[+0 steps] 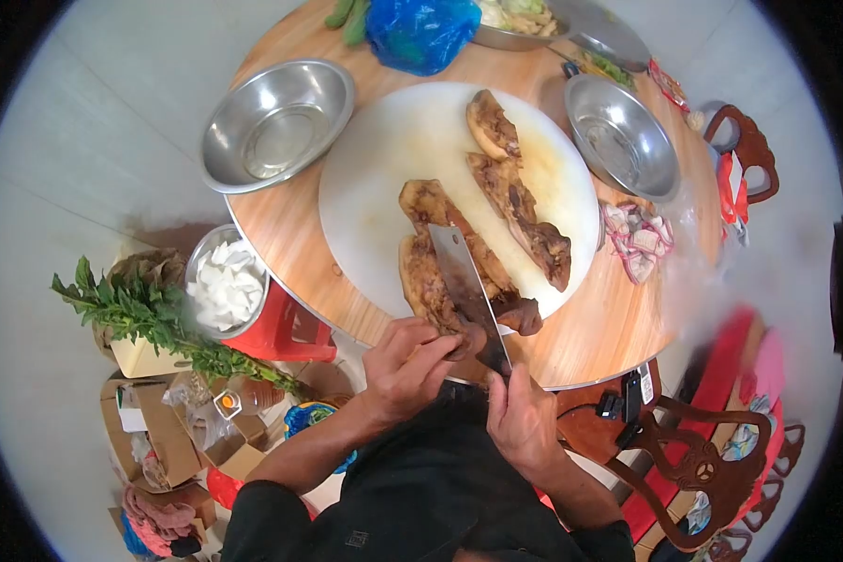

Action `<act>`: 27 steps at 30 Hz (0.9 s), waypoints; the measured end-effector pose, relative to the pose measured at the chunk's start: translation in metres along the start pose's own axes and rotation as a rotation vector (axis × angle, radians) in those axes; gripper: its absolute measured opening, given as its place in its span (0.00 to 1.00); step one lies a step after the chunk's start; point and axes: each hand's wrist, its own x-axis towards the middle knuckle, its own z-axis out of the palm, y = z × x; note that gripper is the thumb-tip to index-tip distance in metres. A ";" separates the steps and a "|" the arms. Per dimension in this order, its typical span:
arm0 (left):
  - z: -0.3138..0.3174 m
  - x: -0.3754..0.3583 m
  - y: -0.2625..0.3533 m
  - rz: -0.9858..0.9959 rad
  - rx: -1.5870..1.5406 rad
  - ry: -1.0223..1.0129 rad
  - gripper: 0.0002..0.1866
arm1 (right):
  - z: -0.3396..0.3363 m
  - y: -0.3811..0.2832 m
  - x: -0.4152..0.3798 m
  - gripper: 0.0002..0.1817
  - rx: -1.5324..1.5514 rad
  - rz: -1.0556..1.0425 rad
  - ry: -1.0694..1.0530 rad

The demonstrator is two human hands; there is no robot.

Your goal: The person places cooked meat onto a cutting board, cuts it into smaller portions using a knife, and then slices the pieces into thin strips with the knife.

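A large cleaver (464, 276) is gripped by its dark handle in my right hand (525, 417), its broad blade pointing away from me over the cutting board. My left hand (407, 370) has its fingers closed on the near end of a browned meat strip (423, 281), just left of the blade. Another browned strip (468, 229) lies partly behind the cleaver. Farther right on the round white cutting board (370, 225) lie a long meat piece (525, 220) and a shorter one (493, 124). The blade's lower edge is partly hidden against the meat.
Metal basins stand left (281, 131) and right (621, 136) of the board on the round wooden table (618, 323). A blue plastic bag (421, 33) sits behind. A crumpled patterned cloth (637, 239) lies at right. Below left, white pieces fill a bowl (225, 281) on a red stool (286, 328).
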 end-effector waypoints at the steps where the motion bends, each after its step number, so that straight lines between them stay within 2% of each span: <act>1: -0.003 0.003 0.000 -0.003 0.007 -0.032 0.25 | -0.001 -0.002 0.000 0.14 -0.004 0.010 -0.015; 5: -0.028 0.035 -0.006 0.110 0.097 -0.195 0.28 | -0.010 -0.012 0.006 0.15 -0.027 0.022 -0.025; 7: -0.039 0.047 -0.024 0.222 0.194 -0.372 0.31 | -0.014 -0.017 0.007 0.15 -0.036 0.060 -0.084; 11: -0.036 0.040 -0.054 0.227 0.048 -0.400 0.32 | -0.019 -0.021 0.009 0.15 -0.022 0.095 -0.118; 22: -0.032 0.032 -0.060 0.184 -0.004 -0.328 0.27 | -0.028 -0.025 0.012 0.14 -0.043 0.078 -0.214; 27: -0.034 0.037 -0.056 0.190 0.000 -0.312 0.25 | -0.023 -0.035 0.027 0.13 -0.050 0.029 -0.149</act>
